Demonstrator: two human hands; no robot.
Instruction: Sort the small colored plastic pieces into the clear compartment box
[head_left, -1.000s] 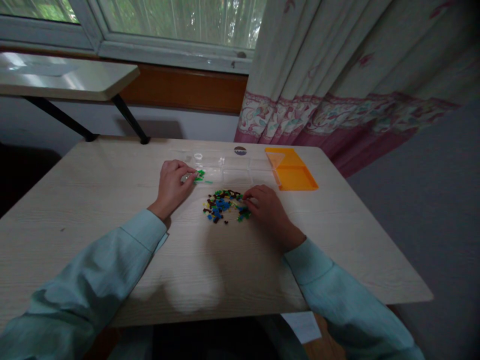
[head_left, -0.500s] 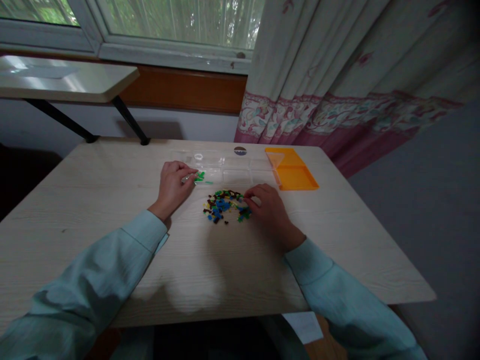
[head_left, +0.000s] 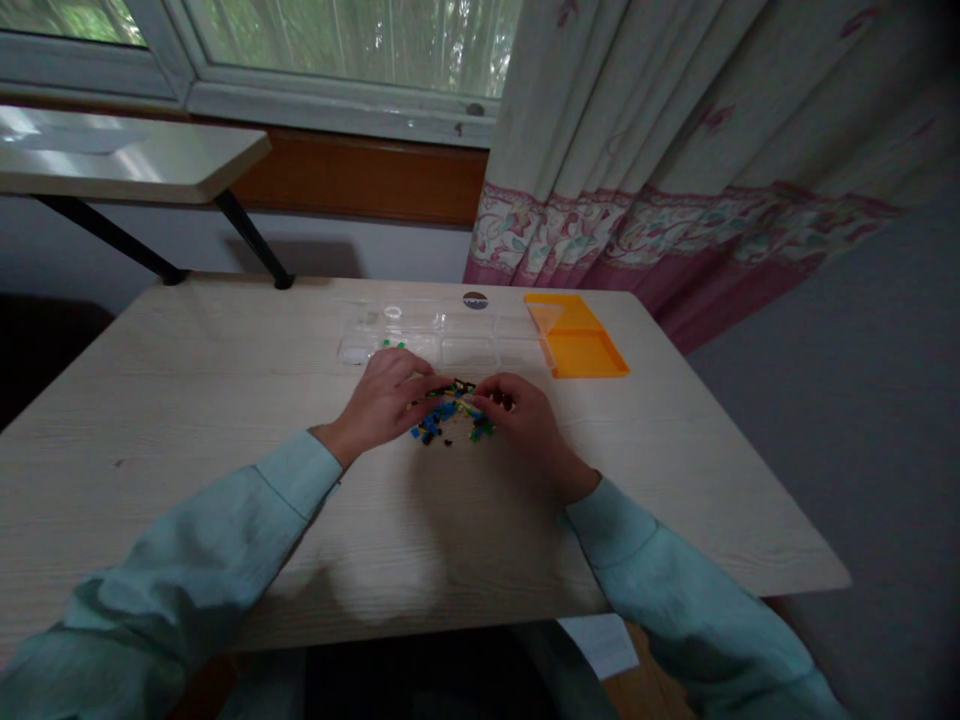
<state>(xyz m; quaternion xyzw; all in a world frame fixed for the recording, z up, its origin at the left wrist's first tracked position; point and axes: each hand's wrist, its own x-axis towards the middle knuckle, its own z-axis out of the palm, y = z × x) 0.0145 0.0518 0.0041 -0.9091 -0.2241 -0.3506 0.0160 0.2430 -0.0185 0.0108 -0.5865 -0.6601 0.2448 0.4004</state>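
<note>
A pile of tiny coloured building bricks (head_left: 444, 412), in blue, green, yellow and dark brown, lies on the table between my hands. My left hand (head_left: 388, 400) reaches over the pile's left side, its fingers stretched out and the thumb a little apart from them. At the right side of the pile is my right hand (head_left: 523, 412), with thumb and forefinger brought together; whatever is between them is too small to make out. Just behind the hands stands a clear plastic compartment box (head_left: 470, 350). A few green bricks (head_left: 394, 345) sit in its front left part, partly hidden by my left hand.
An orange tray (head_left: 589, 352) lies against the box's right end. A round dark sticker (head_left: 475, 300) is near the table's back edge. At the back left, a raised shelf (head_left: 150, 165) stands on black legs. A patterned curtain (head_left: 600, 220) hangs behind the table.
My left hand has moved right, from the green bricks at the box to the pile's left side. My right hand stays at the pile's right side. The view has shifted slightly.
</note>
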